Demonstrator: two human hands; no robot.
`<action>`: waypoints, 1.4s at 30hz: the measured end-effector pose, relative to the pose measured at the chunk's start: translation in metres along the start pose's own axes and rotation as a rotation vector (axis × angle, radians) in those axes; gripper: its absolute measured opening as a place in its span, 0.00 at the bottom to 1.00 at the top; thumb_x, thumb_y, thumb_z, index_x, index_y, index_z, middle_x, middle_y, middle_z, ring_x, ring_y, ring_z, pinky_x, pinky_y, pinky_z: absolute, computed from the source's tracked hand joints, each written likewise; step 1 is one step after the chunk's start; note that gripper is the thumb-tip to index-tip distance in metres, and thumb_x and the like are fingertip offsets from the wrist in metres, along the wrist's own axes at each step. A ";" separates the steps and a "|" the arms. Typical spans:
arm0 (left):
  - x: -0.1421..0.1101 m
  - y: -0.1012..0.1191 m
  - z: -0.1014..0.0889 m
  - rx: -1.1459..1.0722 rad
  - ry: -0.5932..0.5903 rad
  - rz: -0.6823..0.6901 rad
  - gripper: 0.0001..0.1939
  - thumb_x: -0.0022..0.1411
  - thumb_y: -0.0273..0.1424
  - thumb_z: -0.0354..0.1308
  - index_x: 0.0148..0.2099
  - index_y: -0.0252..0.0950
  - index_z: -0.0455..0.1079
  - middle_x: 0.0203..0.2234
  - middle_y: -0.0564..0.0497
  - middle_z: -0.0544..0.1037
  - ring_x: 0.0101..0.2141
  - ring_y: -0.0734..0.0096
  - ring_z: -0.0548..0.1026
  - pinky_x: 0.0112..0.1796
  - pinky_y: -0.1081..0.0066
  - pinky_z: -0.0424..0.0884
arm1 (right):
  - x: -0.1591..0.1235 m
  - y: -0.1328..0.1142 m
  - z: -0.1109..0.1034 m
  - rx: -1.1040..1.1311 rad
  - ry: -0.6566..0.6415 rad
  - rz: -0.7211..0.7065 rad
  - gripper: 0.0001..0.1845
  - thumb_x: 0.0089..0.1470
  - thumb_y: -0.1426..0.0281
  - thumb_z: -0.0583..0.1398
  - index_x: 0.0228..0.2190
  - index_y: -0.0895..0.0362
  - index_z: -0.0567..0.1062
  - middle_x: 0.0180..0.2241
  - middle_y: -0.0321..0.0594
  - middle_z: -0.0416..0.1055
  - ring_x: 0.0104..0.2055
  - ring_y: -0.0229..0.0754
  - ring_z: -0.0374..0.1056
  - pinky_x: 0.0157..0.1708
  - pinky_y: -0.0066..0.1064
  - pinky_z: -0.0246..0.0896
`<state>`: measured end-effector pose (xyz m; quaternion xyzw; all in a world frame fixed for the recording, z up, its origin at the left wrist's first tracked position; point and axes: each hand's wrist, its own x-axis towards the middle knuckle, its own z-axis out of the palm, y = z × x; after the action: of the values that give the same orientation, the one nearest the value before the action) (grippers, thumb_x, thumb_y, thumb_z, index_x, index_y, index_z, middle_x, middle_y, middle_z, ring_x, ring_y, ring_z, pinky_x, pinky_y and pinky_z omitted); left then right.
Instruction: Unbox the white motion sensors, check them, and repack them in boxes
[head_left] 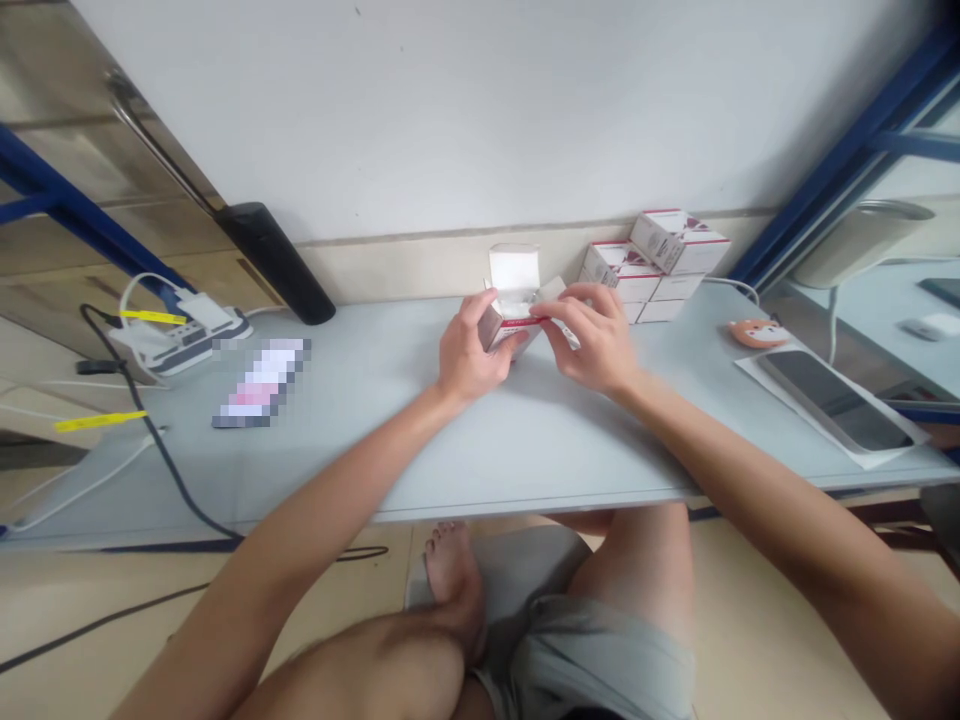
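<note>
A small white and red cardboard box [516, 322] is between my hands above the grey desk, its lid flap [514, 268] standing up at the back. My left hand [474, 350] wraps round the box's left side, thumb across the front. At the right front rim, the fingers of my right hand [592, 335] are bent and pinched close to the edge and a side flap. Whether they grip the flap or something small I cannot make out. Something pale lies inside the box, too blurred to name.
Several similar boxes [651, 270] are stacked by the wall at right. An orange animal-shaped item [757, 333] and a dark phone-like slab [836, 398] lie farther right. At left are a black cylinder [279, 265], a pixelated phone-shaped item [262, 383], a power strip [191, 335] and cables.
</note>
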<state>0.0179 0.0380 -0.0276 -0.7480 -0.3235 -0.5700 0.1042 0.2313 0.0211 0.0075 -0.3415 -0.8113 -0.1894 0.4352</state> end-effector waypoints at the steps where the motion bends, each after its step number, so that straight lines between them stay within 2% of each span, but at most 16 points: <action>1: -0.001 0.000 0.000 -0.003 0.005 0.003 0.35 0.70 0.50 0.60 0.69 0.44 0.49 0.53 0.42 0.76 0.48 0.59 0.79 0.46 0.62 0.75 | 0.000 0.000 0.000 -0.002 0.006 -0.003 0.13 0.67 0.73 0.58 0.50 0.49 0.77 0.36 0.40 0.80 0.49 0.51 0.70 0.50 0.43 0.59; 5: -0.002 -0.001 0.001 -0.011 0.018 -0.007 0.36 0.69 0.49 0.62 0.69 0.43 0.50 0.55 0.41 0.75 0.50 0.58 0.79 0.48 0.62 0.75 | -0.002 0.001 0.002 -0.004 0.028 -0.009 0.13 0.67 0.74 0.58 0.49 0.50 0.77 0.34 0.40 0.80 0.48 0.51 0.70 0.48 0.42 0.61; 11: -0.004 -0.002 0.002 0.009 0.038 -0.056 0.36 0.68 0.51 0.63 0.67 0.40 0.52 0.53 0.41 0.77 0.46 0.59 0.81 0.45 0.61 0.77 | -0.003 0.001 0.003 0.039 0.026 0.003 0.18 0.65 0.75 0.59 0.53 0.48 0.75 0.42 0.40 0.82 0.49 0.51 0.70 0.50 0.44 0.62; 17: -0.008 -0.002 0.003 0.034 0.029 -0.089 0.35 0.67 0.49 0.64 0.65 0.40 0.52 0.52 0.41 0.77 0.46 0.58 0.81 0.45 0.61 0.76 | 0.001 -0.002 -0.002 0.037 0.034 -0.010 0.19 0.62 0.76 0.60 0.51 0.47 0.76 0.38 0.38 0.81 0.50 0.54 0.70 0.49 0.46 0.63; 21: -0.010 -0.006 0.002 0.015 0.040 -0.095 0.36 0.66 0.48 0.65 0.65 0.40 0.52 0.51 0.42 0.76 0.44 0.60 0.81 0.44 0.62 0.75 | 0.001 -0.002 -0.002 0.077 0.070 -0.065 0.23 0.61 0.77 0.60 0.55 0.47 0.73 0.44 0.40 0.81 0.50 0.53 0.71 0.50 0.46 0.65; 23: -0.011 -0.008 0.001 -0.005 0.042 -0.130 0.36 0.65 0.49 0.65 0.64 0.41 0.52 0.52 0.42 0.76 0.43 0.61 0.80 0.43 0.63 0.75 | 0.001 0.000 -0.003 0.108 0.109 -0.029 0.23 0.61 0.76 0.60 0.56 0.48 0.72 0.50 0.44 0.78 0.51 0.53 0.72 0.52 0.48 0.66; 27: -0.010 -0.009 -0.002 -0.091 0.037 -0.306 0.36 0.63 0.50 0.67 0.63 0.43 0.54 0.50 0.45 0.75 0.39 0.65 0.79 0.41 0.65 0.75 | 0.002 0.015 -0.003 0.103 0.179 0.193 0.21 0.61 0.72 0.59 0.56 0.51 0.71 0.52 0.50 0.73 0.55 0.56 0.70 0.55 0.53 0.66; 29: -0.009 -0.008 -0.003 -0.169 0.030 -0.404 0.35 0.63 0.48 0.68 0.62 0.43 0.54 0.43 0.49 0.76 0.37 0.66 0.79 0.41 0.65 0.75 | 0.002 0.029 -0.004 0.088 0.110 0.301 0.23 0.60 0.72 0.58 0.57 0.52 0.70 0.51 0.50 0.72 0.53 0.56 0.70 0.52 0.51 0.68; 31: -0.007 -0.007 -0.004 -0.242 0.017 -0.461 0.33 0.64 0.47 0.67 0.61 0.43 0.55 0.38 0.52 0.76 0.37 0.65 0.80 0.41 0.65 0.76 | 0.000 0.046 -0.005 0.080 -0.069 0.377 0.25 0.60 0.72 0.58 0.58 0.53 0.70 0.49 0.49 0.73 0.47 0.53 0.73 0.44 0.46 0.70; 34: -0.005 -0.006 -0.005 -0.306 -0.012 -0.478 0.35 0.64 0.46 0.67 0.65 0.44 0.54 0.40 0.50 0.77 0.40 0.63 0.81 0.43 0.63 0.77 | -0.005 0.069 -0.010 0.065 -0.412 0.409 0.20 0.61 0.66 0.60 0.55 0.51 0.74 0.45 0.43 0.77 0.35 0.46 0.75 0.34 0.38 0.67; 36: -0.004 -0.005 -0.005 -0.356 -0.022 -0.490 0.43 0.65 0.45 0.67 0.71 0.45 0.47 0.45 0.47 0.78 0.41 0.63 0.81 0.44 0.61 0.78 | -0.011 0.078 -0.013 0.056 -0.570 0.389 0.17 0.62 0.60 0.60 0.51 0.50 0.77 0.43 0.41 0.79 0.32 0.44 0.74 0.32 0.36 0.66; 39: -0.001 -0.003 -0.007 -0.401 -0.025 -0.500 0.51 0.66 0.44 0.67 0.76 0.47 0.36 0.51 0.42 0.78 0.43 0.62 0.82 0.47 0.59 0.79 | -0.019 0.080 -0.010 0.052 -0.670 0.368 0.23 0.60 0.52 0.63 0.51 0.50 0.77 0.46 0.44 0.80 0.34 0.46 0.77 0.33 0.35 0.68; 42: 0.000 -0.002 -0.009 -0.360 -0.038 -0.495 0.48 0.66 0.43 0.67 0.76 0.47 0.42 0.52 0.41 0.79 0.44 0.61 0.83 0.46 0.59 0.80 | -0.025 0.075 -0.001 0.073 -0.678 0.385 0.21 0.61 0.57 0.63 0.53 0.50 0.77 0.43 0.44 0.81 0.35 0.47 0.78 0.34 0.37 0.70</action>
<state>0.0095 0.0346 -0.0255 -0.6634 -0.3916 -0.6122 -0.1780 0.2955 0.0633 -0.0121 -0.5151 -0.8362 0.0482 0.1820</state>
